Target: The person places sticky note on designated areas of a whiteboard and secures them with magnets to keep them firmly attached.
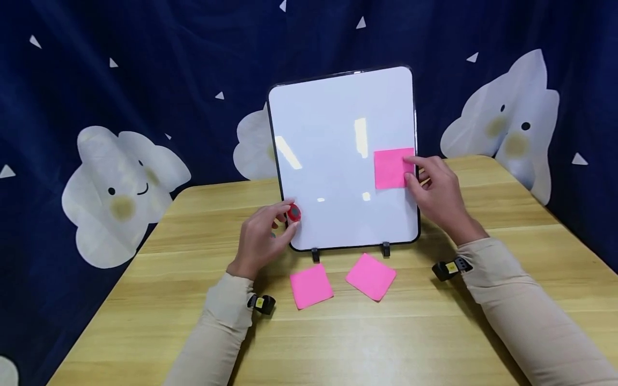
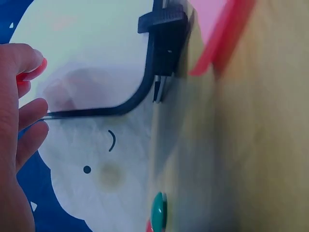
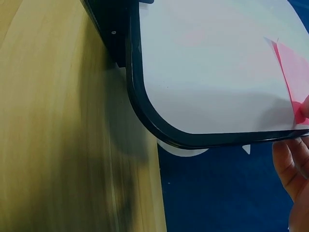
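Note:
A whiteboard (image 1: 338, 118) with a black frame stands tilted back on small black feet (image 1: 316, 255). My left hand (image 1: 263, 233) is at its lower left edge, thumb and forefinger pinching a round red magnet (image 1: 294, 213) that overlaps the board's white face. At the opposite edge, my right hand (image 1: 441, 193) holds a pink sticky note (image 1: 388, 169) by its right side against the board. In the right wrist view, the thumb touches the note (image 3: 295, 72) while other fingers (image 3: 285, 166) reach past the frame.
Two more pink sticky notes (image 1: 311, 286) (image 1: 370, 276) lie on the wooden table (image 1: 386, 343) before the board. A green magnet (image 2: 158, 212) and a bit of red show beside the left hand. Behind the table hangs a dark blue curtain (image 1: 193, 53) with white clouds.

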Demonstrator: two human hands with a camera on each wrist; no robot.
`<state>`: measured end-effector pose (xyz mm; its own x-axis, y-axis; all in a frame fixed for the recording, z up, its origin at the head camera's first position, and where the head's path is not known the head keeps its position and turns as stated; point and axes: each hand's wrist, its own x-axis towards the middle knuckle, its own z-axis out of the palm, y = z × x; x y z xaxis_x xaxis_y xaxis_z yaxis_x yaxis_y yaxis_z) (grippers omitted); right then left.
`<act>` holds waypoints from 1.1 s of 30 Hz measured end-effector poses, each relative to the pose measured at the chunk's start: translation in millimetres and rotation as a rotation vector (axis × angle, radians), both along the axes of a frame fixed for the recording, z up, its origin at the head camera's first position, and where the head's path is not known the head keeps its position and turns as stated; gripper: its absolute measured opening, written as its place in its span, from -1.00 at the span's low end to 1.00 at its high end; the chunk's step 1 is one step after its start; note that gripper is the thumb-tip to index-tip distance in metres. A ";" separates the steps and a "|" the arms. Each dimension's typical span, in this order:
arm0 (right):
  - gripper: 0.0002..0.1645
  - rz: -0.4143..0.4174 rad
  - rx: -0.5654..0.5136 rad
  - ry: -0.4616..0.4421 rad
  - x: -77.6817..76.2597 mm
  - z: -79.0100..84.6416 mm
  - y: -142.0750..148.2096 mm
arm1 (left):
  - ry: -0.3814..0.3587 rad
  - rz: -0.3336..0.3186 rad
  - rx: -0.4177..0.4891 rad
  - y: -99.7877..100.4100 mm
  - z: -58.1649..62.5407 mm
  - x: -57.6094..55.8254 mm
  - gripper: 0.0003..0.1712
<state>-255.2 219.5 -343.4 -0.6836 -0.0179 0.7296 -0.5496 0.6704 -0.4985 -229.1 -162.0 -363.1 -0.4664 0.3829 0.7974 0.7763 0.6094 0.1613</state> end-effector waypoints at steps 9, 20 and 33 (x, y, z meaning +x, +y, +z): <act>-0.58 -0.014 -0.019 -0.019 2.5 -2.9 2.3 | 0.014 -0.046 -0.005 24.7 12.5 -11.9 -0.46; -0.58 -0.008 -0.007 0.020 -0.7 -7.9 1.6 | 0.029 -0.057 0.010 42.2 18.9 -19.1 -0.53; -0.59 0.002 -0.012 0.073 -0.8 -6.9 0.6 | -0.009 -0.056 0.012 63.6 28.6 -24.0 -0.54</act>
<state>-256.0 220.1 -350.4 -0.6289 -0.0097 0.7774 -0.5856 0.6637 -0.4654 -253.1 -98.4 -334.4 -0.4514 0.3988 0.7982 0.8075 0.5633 0.1752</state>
